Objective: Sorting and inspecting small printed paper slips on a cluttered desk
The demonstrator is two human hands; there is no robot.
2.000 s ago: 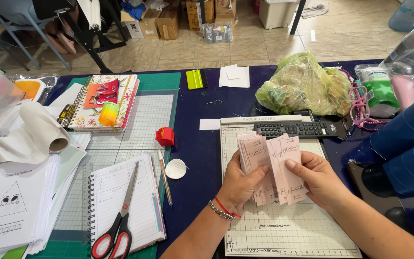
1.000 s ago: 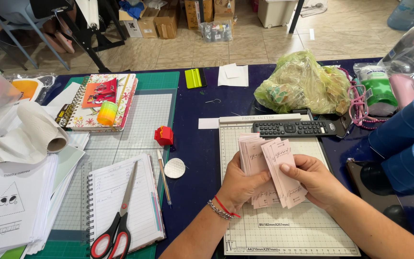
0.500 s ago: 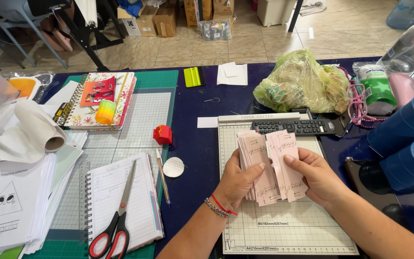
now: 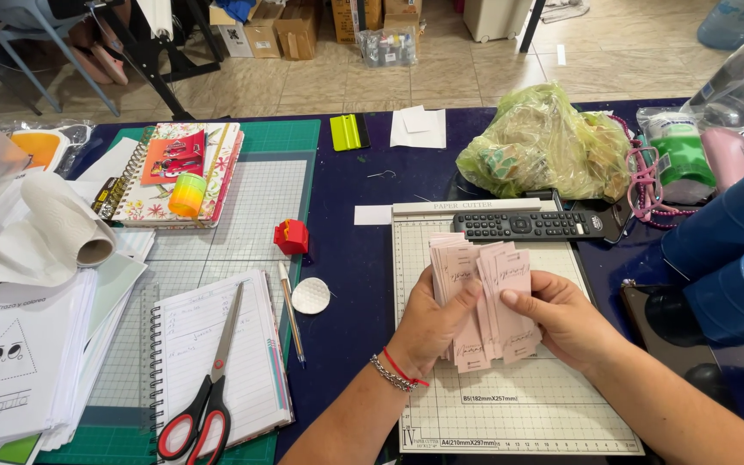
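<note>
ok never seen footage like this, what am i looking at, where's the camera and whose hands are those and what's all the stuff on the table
There is no machine here. The camera sits on a person's head and looks down, so the two bare arms coming up from the bottom edge are that person's own.

The left hand and the right hand together hold a fanned stack of pale pink paper strips above a gridded paper cutter board.

A black remote control lies along the top of that board, with a bag of crumpled yellow-green plastic behind it.

To the left on the dark blue table is a green cutting mat. On it are a lined spiral notebook with red-handled scissors lying across it, a pen and a small red object. Farther left are a paper roll and stacked printed sheets.
</note>
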